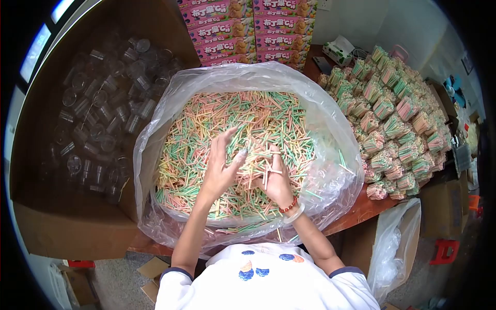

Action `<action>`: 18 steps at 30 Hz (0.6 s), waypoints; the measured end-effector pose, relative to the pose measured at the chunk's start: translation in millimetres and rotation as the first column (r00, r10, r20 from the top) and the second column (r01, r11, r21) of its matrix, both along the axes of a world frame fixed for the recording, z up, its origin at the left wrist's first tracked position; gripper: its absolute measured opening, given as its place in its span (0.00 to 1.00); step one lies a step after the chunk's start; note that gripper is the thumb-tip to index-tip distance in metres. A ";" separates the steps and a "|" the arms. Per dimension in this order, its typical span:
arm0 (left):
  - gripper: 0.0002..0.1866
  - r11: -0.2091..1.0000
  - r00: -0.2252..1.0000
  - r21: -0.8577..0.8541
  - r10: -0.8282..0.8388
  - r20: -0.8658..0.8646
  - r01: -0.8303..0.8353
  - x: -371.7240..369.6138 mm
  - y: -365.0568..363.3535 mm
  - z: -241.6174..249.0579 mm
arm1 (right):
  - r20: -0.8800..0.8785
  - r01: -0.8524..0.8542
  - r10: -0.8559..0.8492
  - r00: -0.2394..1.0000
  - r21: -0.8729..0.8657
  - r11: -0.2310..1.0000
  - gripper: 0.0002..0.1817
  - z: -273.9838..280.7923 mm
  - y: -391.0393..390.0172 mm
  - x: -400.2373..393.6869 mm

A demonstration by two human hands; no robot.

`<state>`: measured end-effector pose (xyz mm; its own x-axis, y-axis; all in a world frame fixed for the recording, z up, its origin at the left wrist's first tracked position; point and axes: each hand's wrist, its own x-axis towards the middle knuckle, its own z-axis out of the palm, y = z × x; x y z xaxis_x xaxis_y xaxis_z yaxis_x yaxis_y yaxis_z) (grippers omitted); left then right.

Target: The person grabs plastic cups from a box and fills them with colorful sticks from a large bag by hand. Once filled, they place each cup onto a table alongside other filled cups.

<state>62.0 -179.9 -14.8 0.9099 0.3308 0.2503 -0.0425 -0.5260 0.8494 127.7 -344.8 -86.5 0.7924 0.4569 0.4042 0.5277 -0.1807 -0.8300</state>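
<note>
Short, thin pastel sticks in pink, green and yellow fill a large clear plastic bag whose mouth is spread wide. Over the middle of the heap is my left hand, its fingers stretched out and thumb apart, palm turned toward the other hand. A loose bunch of sticks lies across the fingers of my right hand, some pointing in different directions. That wrist wears a red bead bracelet and a pale bangle. Part of the right fingers is hidden by the sticks.
A cardboard box at left holds many clear plastic jars. Bundled sticks are piled at right on the reddish table. Pink printed boxes stand stacked behind the bag. A plastic-lined carton stands below, right.
</note>
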 end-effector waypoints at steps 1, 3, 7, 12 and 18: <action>0.35 0.997 0.994 0.077 0.037 -0.107 -0.028 -10.7 -2.9 0.9 | -0.027 -0.018 0.019 0.999 0.022 1.000 0.56 -11.8 1.7 1.0; 0.37 0.989 0.962 0.114 -0.055 -0.269 0.089 -20.2 -14.2 19.6 | 0.014 -0.001 0.000 1.000 0.009 1.000 0.54 7.9 4.3 -4.8; 0.15 0.995 0.994 0.098 -0.020 0.111 0.009 -8.5 -15.2 21.1 | -0.203 -0.131 0.138 0.970 0.046 0.990 0.49 33.9 11.7 -6.6; 0.17 0.958 0.983 0.274 -0.123 0.136 0.082 -3.7 -6.9 28.5 | 0.197 -0.014 0.026 0.980 -0.062 0.998 0.57 3.0 12.3 3.3; 0.20 0.971 0.988 0.240 -0.054 0.147 0.017 -12.0 2.4 36.7 | -0.083 -0.044 0.048 0.995 0.042 0.998 0.59 34.9 13.7 -11.8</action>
<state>50.0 -177.5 21.9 0.8656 0.2134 0.4530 -0.1830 -0.7072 0.6829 115.9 -331.2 -51.6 0.8026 0.4784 0.3564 0.4632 -0.1234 -0.8776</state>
